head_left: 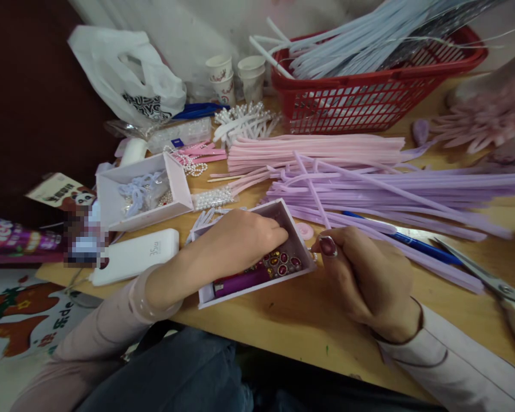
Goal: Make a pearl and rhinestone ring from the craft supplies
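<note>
My left hand (pixel 244 237) reaches into a small pale lilac box (pixel 257 286). Its fingers are curled together with the tips hidden, so whatever they may hold does not show. Below them in the box lie a purple lighter (pixel 242 282) and several dark red and amber gem ornaments (pixel 282 263). Just right of the box, my right hand (pixel 364 280) is closed in a pinch, thumb against forefinger. A few small pearl beads (pixel 313 256) show by its fingertips; whether they are gripped is unclear.
Purple pipe cleaners (pixel 369 191) and pink ones (pixel 317 151) lie behind my hands. Scissors (pixel 493 283) and a blue pen (pixel 427 247) are at right. A second box (pixel 139 222) and a white power bank (pixel 135 257) sit left. A red basket (pixel 347 103) stands at the back.
</note>
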The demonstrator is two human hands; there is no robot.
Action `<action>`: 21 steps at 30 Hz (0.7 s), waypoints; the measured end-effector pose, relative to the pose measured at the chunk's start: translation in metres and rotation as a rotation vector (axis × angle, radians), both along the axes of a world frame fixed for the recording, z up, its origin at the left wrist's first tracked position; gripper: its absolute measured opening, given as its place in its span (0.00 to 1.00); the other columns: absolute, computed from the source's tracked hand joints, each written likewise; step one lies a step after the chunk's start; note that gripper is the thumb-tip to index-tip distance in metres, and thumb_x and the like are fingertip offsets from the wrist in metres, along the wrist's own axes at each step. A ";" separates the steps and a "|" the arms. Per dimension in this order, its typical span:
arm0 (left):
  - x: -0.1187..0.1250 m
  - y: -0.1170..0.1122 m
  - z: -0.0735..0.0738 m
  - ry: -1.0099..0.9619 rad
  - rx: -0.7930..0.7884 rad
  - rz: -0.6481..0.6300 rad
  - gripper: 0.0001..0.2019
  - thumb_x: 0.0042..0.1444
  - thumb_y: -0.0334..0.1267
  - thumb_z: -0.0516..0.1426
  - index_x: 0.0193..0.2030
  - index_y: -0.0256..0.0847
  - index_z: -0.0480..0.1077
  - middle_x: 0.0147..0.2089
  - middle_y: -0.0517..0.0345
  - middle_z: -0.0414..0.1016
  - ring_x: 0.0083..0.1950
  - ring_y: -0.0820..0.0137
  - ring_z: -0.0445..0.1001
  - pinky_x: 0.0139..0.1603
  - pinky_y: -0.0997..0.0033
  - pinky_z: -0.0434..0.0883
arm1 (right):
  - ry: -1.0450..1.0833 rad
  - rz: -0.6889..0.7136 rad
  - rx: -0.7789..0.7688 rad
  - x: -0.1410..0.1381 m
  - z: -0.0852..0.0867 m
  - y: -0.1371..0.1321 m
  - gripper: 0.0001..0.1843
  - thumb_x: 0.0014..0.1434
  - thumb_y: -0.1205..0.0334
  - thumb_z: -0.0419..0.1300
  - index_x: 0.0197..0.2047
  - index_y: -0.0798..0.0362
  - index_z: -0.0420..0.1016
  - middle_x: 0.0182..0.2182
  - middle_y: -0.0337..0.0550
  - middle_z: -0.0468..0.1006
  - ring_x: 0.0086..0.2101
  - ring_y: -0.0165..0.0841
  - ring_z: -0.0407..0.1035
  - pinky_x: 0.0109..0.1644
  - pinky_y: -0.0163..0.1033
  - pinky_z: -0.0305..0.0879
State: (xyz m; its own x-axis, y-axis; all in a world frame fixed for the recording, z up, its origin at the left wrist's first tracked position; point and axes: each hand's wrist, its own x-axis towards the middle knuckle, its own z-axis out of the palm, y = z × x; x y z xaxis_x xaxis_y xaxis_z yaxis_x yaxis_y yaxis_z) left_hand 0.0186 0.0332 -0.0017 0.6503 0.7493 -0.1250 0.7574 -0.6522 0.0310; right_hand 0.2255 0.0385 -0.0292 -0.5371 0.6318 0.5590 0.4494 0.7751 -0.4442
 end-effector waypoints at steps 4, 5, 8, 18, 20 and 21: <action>-0.001 -0.001 0.000 -0.026 0.026 0.017 0.09 0.64 0.29 0.52 0.34 0.38 0.72 0.33 0.57 0.78 0.33 0.66 0.78 0.27 0.68 0.60 | -0.009 -0.012 -0.006 0.001 -0.001 0.000 0.09 0.64 0.66 0.50 0.34 0.51 0.68 0.18 0.37 0.73 0.17 0.30 0.66 0.21 0.35 0.55; -0.001 -0.001 0.000 -0.033 0.027 0.024 0.09 0.64 0.30 0.52 0.34 0.38 0.72 0.33 0.57 0.79 0.33 0.66 0.78 0.27 0.68 0.60 | -0.006 -0.012 -0.009 0.001 -0.001 0.000 0.08 0.64 0.65 0.50 0.34 0.50 0.68 0.18 0.37 0.73 0.17 0.30 0.66 0.21 0.35 0.55; -0.001 -0.002 0.002 -0.067 -0.009 0.049 0.09 0.64 0.31 0.52 0.36 0.38 0.73 0.35 0.57 0.79 0.34 0.66 0.78 0.28 0.68 0.60 | 0.006 -0.008 -0.015 0.001 -0.001 0.000 0.08 0.63 0.65 0.50 0.33 0.50 0.68 0.18 0.36 0.72 0.17 0.30 0.66 0.22 0.35 0.57; 0.004 -0.002 0.004 -0.080 -0.117 0.021 0.08 0.63 0.30 0.54 0.34 0.38 0.72 0.33 0.57 0.78 0.33 0.67 0.76 0.28 0.70 0.60 | -0.019 -0.010 -0.012 -0.001 0.000 -0.001 0.08 0.62 0.65 0.50 0.33 0.51 0.68 0.18 0.36 0.71 0.17 0.30 0.64 0.22 0.35 0.55; 0.005 -0.002 0.003 -0.073 -0.112 0.015 0.07 0.64 0.30 0.53 0.36 0.38 0.71 0.33 0.56 0.78 0.32 0.66 0.77 0.28 0.70 0.60 | -0.018 -0.002 -0.002 -0.001 0.000 -0.001 0.08 0.62 0.66 0.50 0.33 0.51 0.67 0.17 0.36 0.70 0.17 0.29 0.63 0.22 0.34 0.54; 0.005 -0.002 0.002 -0.061 -0.112 0.014 0.07 0.64 0.30 0.52 0.37 0.38 0.70 0.33 0.56 0.78 0.32 0.65 0.77 0.28 0.69 0.61 | -0.020 0.002 0.001 -0.001 0.000 0.000 0.08 0.62 0.66 0.50 0.33 0.51 0.67 0.17 0.35 0.70 0.16 0.29 0.63 0.21 0.34 0.54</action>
State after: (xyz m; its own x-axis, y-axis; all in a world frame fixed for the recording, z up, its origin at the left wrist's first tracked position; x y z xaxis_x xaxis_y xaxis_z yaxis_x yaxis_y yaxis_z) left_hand 0.0239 0.0312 0.0004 0.6488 0.7420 -0.1687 0.7609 -0.6314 0.1494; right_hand 0.2243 0.0384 -0.0289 -0.5492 0.6304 0.5486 0.4568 0.7762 -0.4346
